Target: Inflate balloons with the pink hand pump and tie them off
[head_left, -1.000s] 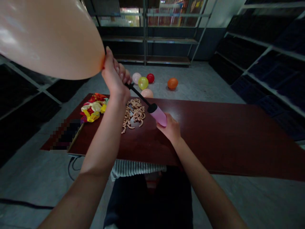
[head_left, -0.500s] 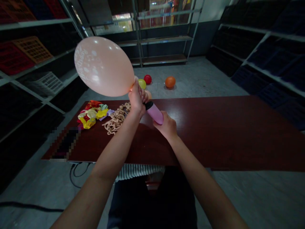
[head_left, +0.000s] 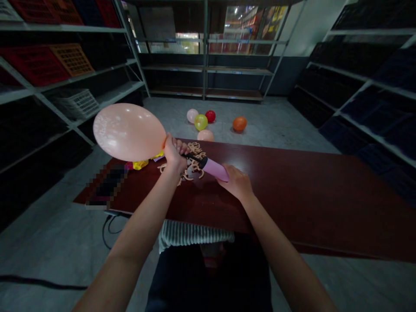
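Note:
My left hand (head_left: 174,152) is closed around the neck of an inflated peach balloon (head_left: 128,131) and the black tip of a hand pump. The balloon sticks out to the left above the table's left end. My right hand (head_left: 238,183) grips the pink barrel of the pump (head_left: 214,168), which slants from it up to the left hand. Both hands hover over the dark red table (head_left: 292,186). A heap of pale uninflated balloons (head_left: 195,152) lies on the table just behind my left hand.
Coloured flat balloons (head_left: 140,164) lie partly hidden under the peach balloon. Several inflated balloons (head_left: 200,122) rest on the floor beyond the table, an orange one (head_left: 239,124) to the right. Metal shelving lines both sides and the back. A cable (head_left: 108,225) hangs below the table's left end.
The balloon and my left hand have dropped lower and moved away from the camera, so the balloon looks much smaller. The pump rod has been pushed in and pulled slightly out again.

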`<state>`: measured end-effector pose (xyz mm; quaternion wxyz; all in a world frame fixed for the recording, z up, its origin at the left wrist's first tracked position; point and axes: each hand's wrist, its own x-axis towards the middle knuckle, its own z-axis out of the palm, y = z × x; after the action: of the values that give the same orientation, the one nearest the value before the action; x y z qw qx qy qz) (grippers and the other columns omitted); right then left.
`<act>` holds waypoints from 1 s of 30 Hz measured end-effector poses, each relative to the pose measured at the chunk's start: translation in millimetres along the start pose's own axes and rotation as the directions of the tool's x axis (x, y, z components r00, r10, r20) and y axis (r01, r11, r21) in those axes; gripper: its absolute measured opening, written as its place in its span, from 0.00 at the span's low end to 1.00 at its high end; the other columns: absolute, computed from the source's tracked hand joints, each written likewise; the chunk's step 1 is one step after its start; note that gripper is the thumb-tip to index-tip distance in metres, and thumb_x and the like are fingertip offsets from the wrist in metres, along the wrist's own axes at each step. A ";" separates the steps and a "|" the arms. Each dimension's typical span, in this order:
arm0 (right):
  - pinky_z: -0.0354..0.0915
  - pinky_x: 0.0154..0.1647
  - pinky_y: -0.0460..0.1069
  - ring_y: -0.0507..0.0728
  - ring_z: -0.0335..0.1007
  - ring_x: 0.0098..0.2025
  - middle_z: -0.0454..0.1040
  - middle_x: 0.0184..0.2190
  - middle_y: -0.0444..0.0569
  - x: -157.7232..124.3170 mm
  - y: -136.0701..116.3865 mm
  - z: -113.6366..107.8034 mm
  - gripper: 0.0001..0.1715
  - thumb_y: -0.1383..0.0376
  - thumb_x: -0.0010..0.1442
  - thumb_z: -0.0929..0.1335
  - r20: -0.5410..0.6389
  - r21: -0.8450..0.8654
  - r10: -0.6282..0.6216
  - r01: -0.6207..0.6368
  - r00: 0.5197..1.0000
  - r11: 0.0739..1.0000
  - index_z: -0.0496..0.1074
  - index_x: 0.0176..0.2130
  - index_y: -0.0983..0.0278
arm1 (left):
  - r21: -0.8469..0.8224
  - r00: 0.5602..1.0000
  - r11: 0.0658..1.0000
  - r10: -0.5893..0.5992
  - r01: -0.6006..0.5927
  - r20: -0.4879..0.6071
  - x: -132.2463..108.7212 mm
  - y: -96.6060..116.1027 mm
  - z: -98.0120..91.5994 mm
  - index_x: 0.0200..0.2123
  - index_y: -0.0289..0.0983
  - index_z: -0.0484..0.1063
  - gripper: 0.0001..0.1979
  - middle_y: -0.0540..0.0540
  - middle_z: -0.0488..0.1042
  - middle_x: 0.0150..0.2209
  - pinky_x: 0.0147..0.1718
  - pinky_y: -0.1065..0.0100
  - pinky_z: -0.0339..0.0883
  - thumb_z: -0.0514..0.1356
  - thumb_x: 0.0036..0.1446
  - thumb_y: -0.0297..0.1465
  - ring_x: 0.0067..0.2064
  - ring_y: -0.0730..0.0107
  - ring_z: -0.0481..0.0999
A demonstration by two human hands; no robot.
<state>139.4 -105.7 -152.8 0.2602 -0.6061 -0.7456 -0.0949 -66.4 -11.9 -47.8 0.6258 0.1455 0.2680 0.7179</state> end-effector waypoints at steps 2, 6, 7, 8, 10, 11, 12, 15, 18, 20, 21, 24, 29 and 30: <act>0.67 0.38 0.50 0.60 0.78 0.41 0.81 0.42 0.51 -0.4 -0.3 -0.6 0.24 0.57 0.59 0.72 0.003 0.004 -0.022 0.022 1.000 1.000 0.71 0.53 0.62 | -0.017 1.000 1.000 0.010 -0.010 -0.017 3.1 18.1 -3.3 0.20 0.39 0.46 0.28 0.57 0.45 0.13 0.14 0.71 0.44 0.57 0.68 0.38 0.13 0.79 0.45; 0.69 0.40 0.51 0.60 0.79 0.41 0.81 0.41 0.50 -0.7 -1.8 -2.4 0.23 0.56 0.60 0.71 0.014 0.041 -0.040 0.039 0.999 0.998 0.72 0.53 0.60 | -0.021 0.999 0.999 0.025 -0.026 -0.024 2.2 56.8 -1.0 0.19 0.38 0.46 0.28 0.56 0.45 0.13 0.14 0.72 0.44 0.55 0.70 0.38 0.13 0.79 0.45; 0.70 0.41 0.52 0.60 0.79 0.42 0.81 0.42 0.50 -0.8 -2.2 -2.5 0.23 0.55 0.60 0.71 0.012 0.059 -0.044 0.044 0.999 0.997 0.72 0.53 0.60 | -0.019 0.999 0.999 0.034 -0.035 -0.023 0.4 65.8 1.4 0.20 0.38 0.46 0.28 0.56 0.46 0.12 0.14 0.72 0.44 0.54 0.71 0.38 0.13 0.79 0.46; 0.70 0.43 0.52 0.60 0.79 0.42 0.81 0.42 0.50 -0.8 -2.6 -2.4 0.24 0.55 0.59 0.71 0.006 0.078 -0.048 0.048 0.999 0.996 0.72 0.53 0.60 | -0.017 0.999 0.999 0.050 -0.050 -0.021 -1.8 73.8 4.6 0.20 0.38 0.46 0.28 0.56 0.46 0.12 0.14 0.73 0.44 0.53 0.71 0.39 0.13 0.79 0.46; 0.71 0.44 0.53 0.61 0.79 0.43 0.81 0.43 0.51 -0.6 -3.2 -2.0 0.25 0.54 0.59 0.71 -0.011 0.119 -0.046 0.047 0.999 0.992 0.71 0.53 0.61 | -0.004 0.997 0.997 0.083 -0.083 -0.010 -7.0 85.7 12.9 0.21 0.38 0.45 0.28 0.56 0.45 0.12 0.14 0.73 0.44 0.52 0.72 0.40 0.13 0.80 0.45; 0.72 0.44 0.54 0.61 0.79 0.42 0.81 0.43 0.52 -0.5 -3.3 -1.9 0.26 0.53 0.59 0.71 -0.018 0.139 -0.040 0.042 0.999 0.989 0.71 0.53 0.62 | 0.008 0.995 0.995 0.099 -0.099 0.005 -9.7 89.1 18.0 0.21 0.38 0.45 0.28 0.56 0.45 0.12 0.14 0.74 0.44 0.52 0.73 0.40 0.13 0.80 0.45; 0.72 0.44 0.54 0.61 0.80 0.42 0.81 0.43 0.52 -0.2 -3.3 -1.8 0.26 0.53 0.59 0.71 -0.022 0.157 -0.032 0.035 0.999 0.987 0.71 0.53 0.62 | 0.022 0.993 0.993 0.116 -0.116 0.023 -12.5 90.5 23.9 0.21 0.38 0.46 0.28 0.56 0.45 0.12 0.14 0.73 0.44 0.52 0.73 0.41 0.13 0.80 0.45; 0.72 0.44 0.54 0.62 0.80 0.42 0.81 0.44 0.53 0.6 -1.8 -2.9 0.27 0.55 0.58 0.72 -0.026 0.213 0.007 -0.001 1.000 0.977 0.71 0.54 0.63 | 0.061 0.978 0.979 0.186 -0.192 0.091 -20.5 84.0 46.2 0.20 0.38 0.46 0.29 0.56 0.45 0.13 0.14 0.72 0.42 0.51 0.73 0.41 0.13 0.80 0.44; 0.72 0.42 0.54 0.62 0.80 0.42 0.81 0.44 0.53 0.9 2.1 -4.2 0.28 0.56 0.57 0.73 -0.039 0.258 0.091 -0.078 0.995 0.963 0.70 0.54 0.63 | 0.092 0.953 0.958 0.254 -0.271 0.167 -27.0 67.1 75.0 0.19 0.38 0.47 0.29 0.55 0.43 0.14 0.14 0.71 0.39 0.49 0.74 0.40 0.14 0.79 0.43; 0.72 0.40 0.53 0.63 0.80 0.40 0.81 0.42 0.52 0.8 5.2 -3.9 0.27 0.55 0.57 0.73 -0.056 0.278 0.166 -0.144 0.985 0.950 0.70 0.52 0.62 | 0.108 0.934 0.945 0.279 -0.309 0.224 -30.6 54.6 95.3 0.19 0.38 0.47 0.30 0.55 0.42 0.14 0.15 0.70 0.38 0.50 0.74 0.40 0.14 0.79 0.42; 0.71 0.39 0.53 0.63 0.80 0.39 0.81 0.41 0.52 0.7 6.6 -3.2 0.26 0.55 0.56 0.73 -0.066 0.285 0.204 -0.177 0.977 0.942 0.70 0.51 0.62 | 0.114 0.925 0.940 0.285 -0.321 0.252 -32.2 48.7 105.0 0.19 0.38 0.47 0.29 0.56 0.42 0.14 0.15 0.69 0.38 0.50 0.74 0.41 0.14 0.79 0.42; 0.70 0.36 0.53 0.63 0.80 0.37 0.81 0.39 0.51 0.6 9.3 -0.2 0.25 0.53 0.55 0.73 -0.083 0.312 0.308 -0.269 0.948 0.911 0.70 0.49 0.61 | 0.135 0.911 0.937 0.267 -0.322 0.315 -36.4 31.3 130.2 0.21 0.39 0.48 0.28 0.56 0.44 0.15 0.16 0.69 0.39 0.54 0.72 0.42 0.14 0.80 0.44; 0.68 0.34 0.51 0.63 0.79 0.35 0.80 0.35 0.49 1.8 10.1 2.9 0.23 0.51 0.54 0.72 -0.076 0.398 0.405 -0.344 0.911 0.851 0.69 0.45 0.60 | 0.177 0.929 0.961 0.143 -0.213 0.342 -35.8 -10.4 149.0 0.23 0.40 0.50 0.27 0.56 0.45 0.15 0.15 0.68 0.43 0.61 0.66 0.44 0.14 0.78 0.48; 0.68 0.34 0.51 0.63 0.79 0.35 0.80 0.35 0.49 2.3 10.0 2.8 0.23 0.51 0.54 0.72 -0.075 0.405 0.419 -0.357 0.905 0.842 0.69 0.45 0.60 | 0.187 0.934 0.964 0.117 -0.188 0.337 -34.6 -21.7 147.8 0.23 0.40 0.51 0.27 0.56 0.45 0.16 0.15 0.68 0.44 0.61 0.66 0.44 0.15 0.78 0.49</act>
<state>147.9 -100.0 -155.8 0.4458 -0.6727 -0.5876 0.0584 37.9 -14.1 64.6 0.5839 0.3485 0.2261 0.6975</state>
